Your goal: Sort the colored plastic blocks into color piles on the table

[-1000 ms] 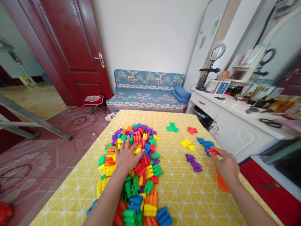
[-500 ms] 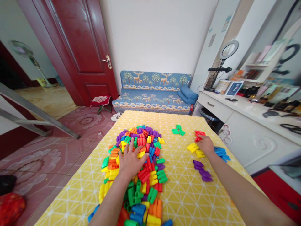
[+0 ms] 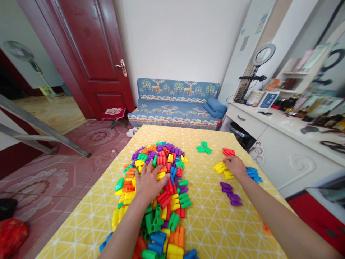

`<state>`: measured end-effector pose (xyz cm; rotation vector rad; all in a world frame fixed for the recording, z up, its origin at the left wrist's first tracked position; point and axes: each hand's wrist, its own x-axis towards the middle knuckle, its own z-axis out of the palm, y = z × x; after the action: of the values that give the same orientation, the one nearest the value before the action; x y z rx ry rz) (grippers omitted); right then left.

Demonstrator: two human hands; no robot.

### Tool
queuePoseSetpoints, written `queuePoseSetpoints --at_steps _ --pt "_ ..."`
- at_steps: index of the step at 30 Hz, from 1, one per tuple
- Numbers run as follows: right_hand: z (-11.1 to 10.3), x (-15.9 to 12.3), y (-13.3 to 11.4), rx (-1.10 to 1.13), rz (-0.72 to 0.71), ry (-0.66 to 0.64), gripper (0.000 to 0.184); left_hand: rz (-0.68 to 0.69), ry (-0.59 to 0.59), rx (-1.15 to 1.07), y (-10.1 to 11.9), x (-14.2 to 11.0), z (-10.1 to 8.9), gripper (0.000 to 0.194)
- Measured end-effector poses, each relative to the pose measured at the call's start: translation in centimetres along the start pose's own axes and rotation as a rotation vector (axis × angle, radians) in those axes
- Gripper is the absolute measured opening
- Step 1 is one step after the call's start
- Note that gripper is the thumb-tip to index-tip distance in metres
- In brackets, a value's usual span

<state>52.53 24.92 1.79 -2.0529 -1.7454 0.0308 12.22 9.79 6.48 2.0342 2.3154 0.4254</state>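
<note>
My left hand point(image 3: 150, 182) lies with its fingers spread on a heap of plastic building pieces point(image 3: 163, 198), short joined tubes in several colours. Across the table my right hand point(image 3: 235, 167) is low over the tabletop, fingers bent together. Its fingertips are just in front of the red pieces point(image 3: 229, 151) and beside the yellow pieces point(image 3: 221, 168); what they hold, if anything, is hidden. Blue pieces point(image 3: 253, 175) lie to the right of that wrist, and purple pieces point(image 3: 231, 194) nearer me. Farther left is a small green group point(image 3: 204, 147).
A yellow patterned cloth point(image 3: 207, 223) covers the table. An orange piece point(image 3: 266, 228) shows partly beside my right forearm. Beyond the table stands a blue sofa point(image 3: 172, 108). A white dresser point(image 3: 285, 144) with bottles is on the right, a red door point(image 3: 88, 54) at the left.
My right fingers have drawn back slightly from the red pieces; the red piece seen at the fingertips before no longer shows there. My left hand stays on the heap. The view has shifted slightly.
</note>
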Motion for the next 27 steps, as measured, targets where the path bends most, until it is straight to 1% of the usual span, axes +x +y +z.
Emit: queuePoseSetpoints --at_steps 5,10,14,17,19,21,25,27 --pt "1.1 1.7 0.0 0.037 -0.051 0.013 0.029 -0.001 -0.004 0.010 0.0 0.0 -0.1 0.057" --pt "1.6 2.6 0.0 0.105 -0.070 0.003 0.039 -0.002 -0.002 0.017 0.0 0.0 0.0 0.058" --pt "1.3 2.3 -0.2 0.171 -0.080 -0.010 0.039 0.005 0.005 0.019 -0.1 0.1 0.1 0.059" --pt "0.8 1.2 -1.0 0.232 -0.118 -0.005 0.038 0.004 0.004 0.009 -0.1 0.0 0.0 0.059" --pt "0.6 0.2 -2.2 0.280 -0.172 0.006 0.036 -0.003 -0.004 0.001 0.0 0.0 -0.1 0.059" --pt "0.4 -1.3 -4.2 0.336 -0.261 0.004 0.035 -0.013 -0.011 -0.004 0.1 0.0 -0.1 0.059" --pt "1.0 -4.7 -9.5 0.436 -0.479 -0.075 0.034 -0.020 -0.013 -0.004 0.2 0.0 -0.3 0.059" --pt "1.7 -6.1 -12.2 0.468 -0.566 -0.116 0.043 -0.018 -0.013 -0.004 0.1 0.0 -0.2 0.060"
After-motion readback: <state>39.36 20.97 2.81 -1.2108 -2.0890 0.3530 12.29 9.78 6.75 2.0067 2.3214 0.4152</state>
